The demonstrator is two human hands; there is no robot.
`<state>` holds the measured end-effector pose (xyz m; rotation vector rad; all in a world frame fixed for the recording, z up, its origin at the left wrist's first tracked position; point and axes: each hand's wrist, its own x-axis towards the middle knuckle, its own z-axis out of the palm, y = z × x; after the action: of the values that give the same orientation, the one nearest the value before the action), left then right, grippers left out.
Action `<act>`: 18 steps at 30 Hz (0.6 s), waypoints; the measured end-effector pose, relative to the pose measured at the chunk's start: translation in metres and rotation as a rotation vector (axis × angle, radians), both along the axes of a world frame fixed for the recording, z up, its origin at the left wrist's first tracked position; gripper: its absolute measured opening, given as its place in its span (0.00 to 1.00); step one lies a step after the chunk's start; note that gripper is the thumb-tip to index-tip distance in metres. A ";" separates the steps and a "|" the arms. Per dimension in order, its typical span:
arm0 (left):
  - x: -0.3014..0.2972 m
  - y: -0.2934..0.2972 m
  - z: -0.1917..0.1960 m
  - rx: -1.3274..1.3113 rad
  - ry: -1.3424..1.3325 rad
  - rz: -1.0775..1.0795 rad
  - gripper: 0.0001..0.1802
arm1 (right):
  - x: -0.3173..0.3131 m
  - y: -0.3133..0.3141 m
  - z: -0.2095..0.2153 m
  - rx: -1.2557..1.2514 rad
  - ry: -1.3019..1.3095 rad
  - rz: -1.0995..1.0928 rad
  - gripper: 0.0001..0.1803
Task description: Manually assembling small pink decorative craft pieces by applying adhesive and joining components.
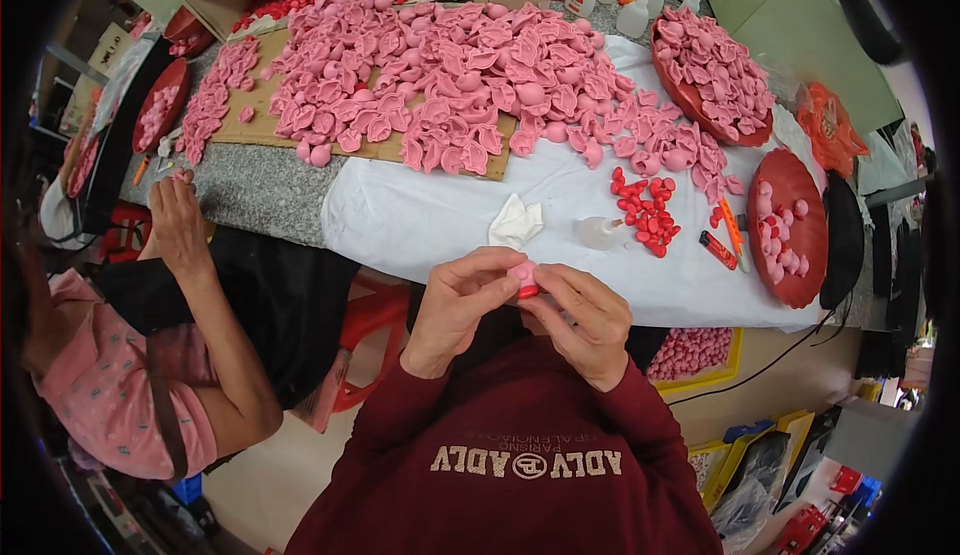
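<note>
My left hand (462,300) and my right hand (588,317) meet just above my dark red sweater, close to the table's near edge. Together they pinch a small pink piece with a red part under it (524,279). Fingers of both hands wrap it, so most of it is hidden. Right ahead on the white sheet (420,217) lie a crumpled white cloth (516,221), a small clear bottle on its side (600,232) and a cluster of small red pieces (645,211).
A big heap of pink petal-shaped pieces (450,75) covers a cardboard sheet. Red trays (790,230) with pink pieces sit at the right and far left. An orange cutter (731,233) lies by the red pieces. A co-worker's hand (180,220) rests at the left table edge.
</note>
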<state>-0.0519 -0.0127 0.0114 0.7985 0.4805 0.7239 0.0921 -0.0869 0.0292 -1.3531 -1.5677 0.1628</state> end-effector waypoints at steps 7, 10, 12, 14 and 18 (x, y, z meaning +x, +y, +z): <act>0.001 -0.007 0.002 0.034 0.010 0.024 0.14 | -0.003 -0.007 -0.001 0.032 0.000 -0.049 0.19; 0.007 -0.009 0.001 -0.005 0.061 -0.011 0.14 | -0.002 -0.013 -0.002 0.028 0.028 -0.092 0.21; 0.013 -0.015 0.006 0.009 0.054 -0.030 0.13 | 0.000 -0.019 -0.004 0.023 0.045 -0.161 0.22; 0.012 -0.020 -0.001 0.176 0.067 -0.068 0.11 | 0.002 -0.028 -0.002 -0.010 0.055 -0.176 0.23; 0.028 -0.038 0.006 -0.014 0.034 -0.268 0.12 | 0.027 -0.068 -0.010 0.131 0.164 -0.304 0.20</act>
<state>-0.0235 -0.0511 0.0174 0.8442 0.3991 0.4583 0.1188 -0.1544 0.0196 -1.4181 -1.2003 -0.0161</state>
